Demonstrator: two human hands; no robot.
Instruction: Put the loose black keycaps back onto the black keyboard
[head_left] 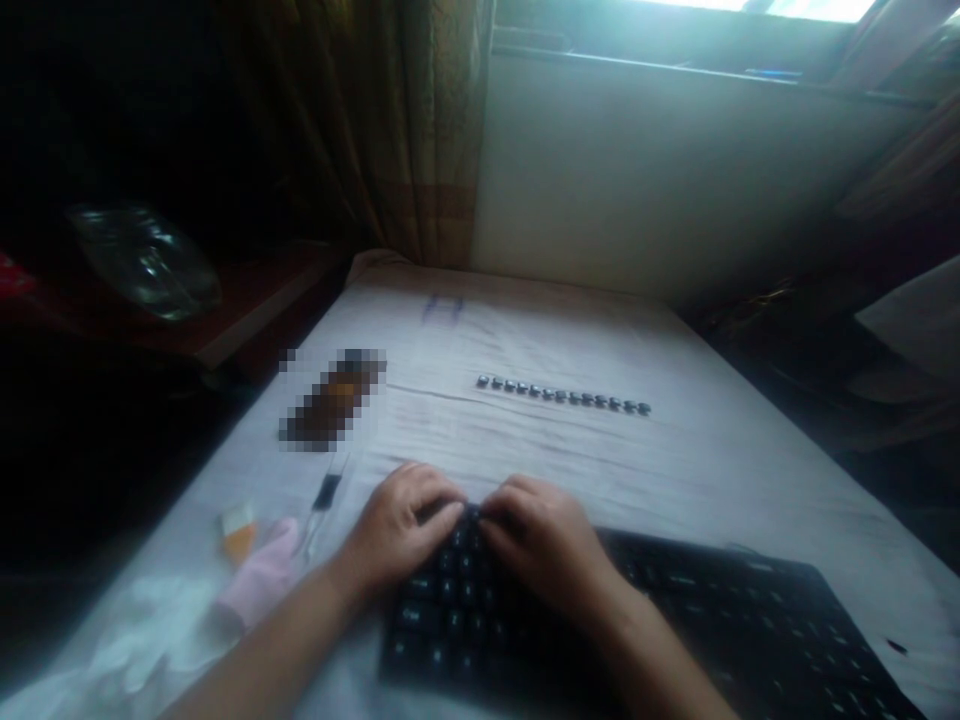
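A black keyboard (705,620) lies at a slant across the near part of the cloth-covered table. My left hand (405,515) is at its upper left corner, thumb and index finger closed together on the top edge by the keys. Close beside it, my right hand (544,535) has its fingers curled and pressed down at the same corner. The fingertips of both hands almost meet; whether a single key is between them is hidden. Farther back, several small dark keycaps (561,396) stand in a neat row on the cloth.
On the left lie a pink cloth (262,575), a brush with an orange part (238,532), a small black-and-metal item (326,493) and white plastic (135,640). A blurred-out brown object (334,400) is behind them. A dark chip (897,646) lies right of the keyboard.
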